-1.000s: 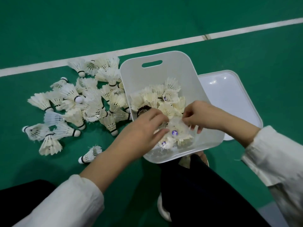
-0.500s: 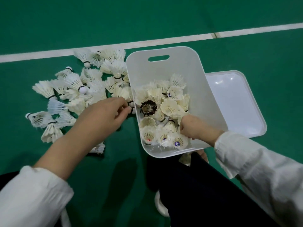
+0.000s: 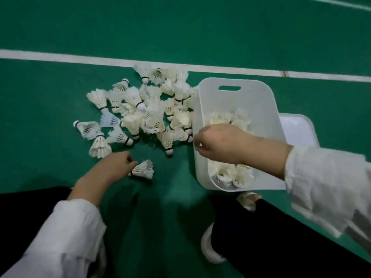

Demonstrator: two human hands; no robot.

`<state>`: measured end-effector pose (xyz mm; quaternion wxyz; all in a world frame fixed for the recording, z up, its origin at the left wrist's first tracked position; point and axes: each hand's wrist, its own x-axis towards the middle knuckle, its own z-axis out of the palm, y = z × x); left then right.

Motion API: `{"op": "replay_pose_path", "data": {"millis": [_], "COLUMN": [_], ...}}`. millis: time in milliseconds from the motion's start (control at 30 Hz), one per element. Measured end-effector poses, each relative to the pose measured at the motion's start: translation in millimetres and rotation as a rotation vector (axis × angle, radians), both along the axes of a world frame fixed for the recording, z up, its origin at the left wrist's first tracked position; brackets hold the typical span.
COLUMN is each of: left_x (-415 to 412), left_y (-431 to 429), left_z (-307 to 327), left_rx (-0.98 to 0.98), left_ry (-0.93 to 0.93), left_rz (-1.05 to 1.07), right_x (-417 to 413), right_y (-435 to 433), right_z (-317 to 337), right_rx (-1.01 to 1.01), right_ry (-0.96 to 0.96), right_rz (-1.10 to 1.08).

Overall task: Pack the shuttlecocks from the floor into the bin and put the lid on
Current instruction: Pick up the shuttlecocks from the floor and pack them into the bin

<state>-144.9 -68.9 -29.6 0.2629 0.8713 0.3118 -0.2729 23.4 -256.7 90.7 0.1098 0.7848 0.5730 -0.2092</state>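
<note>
The white feather shuttlecocks (image 3: pixel 150 117) are lying in a heap on the green floor (image 3: pixel 40 101), just left of the white plastic bin (image 3: pixel 236 101). More are sitting inside the bin. One lone shuttlecock (image 3: pixel 144 170) is lying near the person, apart from the heap. Each one is looking very light, with thin feathers that could bend or snap. The hard round cork tip is likely the best place to pinch.

The left hand (image 3: pixel 112 167) is hanging low over the floor. Its fingertips (image 3: pixel 131 160) are touching the cork end of the lone one, but I cannot tell if they are gripping it. The right hand (image 3: pixel 218 143) is hovering over the bin's left edge with its fingers curled under. I cannot tell if it is holding anything. The flat white plastic lid (image 3: pixel 299 129) is lying on the floor, right of the bin.
</note>
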Motion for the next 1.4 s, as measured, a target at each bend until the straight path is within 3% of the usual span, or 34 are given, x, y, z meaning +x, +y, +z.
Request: {"op": "replay_pose_path", "data": {"millis": [100,333,433,567,667,900,1100,1400], "left_x": [-15.8,-31.5,-31.4,-28.9,-17.5,56.7,37.2,13.4], "left_y": [14.5,19.3,14.4,3.9,3.8,52.1,88.7,135.0], "left_z": [-15.6,-51.2,-59.3,-70.1,-72.5,-28.7,-2.2,-23.1], "left_rx": [-0.016,-0.068,-0.108,-0.167,-0.184,-0.025,0.177,0.171], "left_ry": [-0.018,-0.061,-0.079,-0.098,-0.090,0.003,-0.074,-0.342], "left_rz": [0.125,0.318,0.341,0.338,0.278,-0.385,-0.798,-0.352], "right_x": [-29.9,-84.8,-102.5,-106.8,-99.1,-68.7,-59.8,-71.2], "right_y": [31.9,64.6,70.3,81.5,90.9,120.4,130.7,120.1], "right_z": [-30.1,-151.3,-176.4,-189.1,-188.1,-169.4,-161.2,-177.7], "right_rx": [-0.003,-0.008,0.036,0.118,0.142,0.329,0.344,0.348], "right_ry": [0.047,0.369,0.455,0.545,0.500,0.421,0.408,0.318], "right_rz": [0.007,-0.615,-0.724,-0.755,-0.731,-0.727,-0.661,-0.575]}}
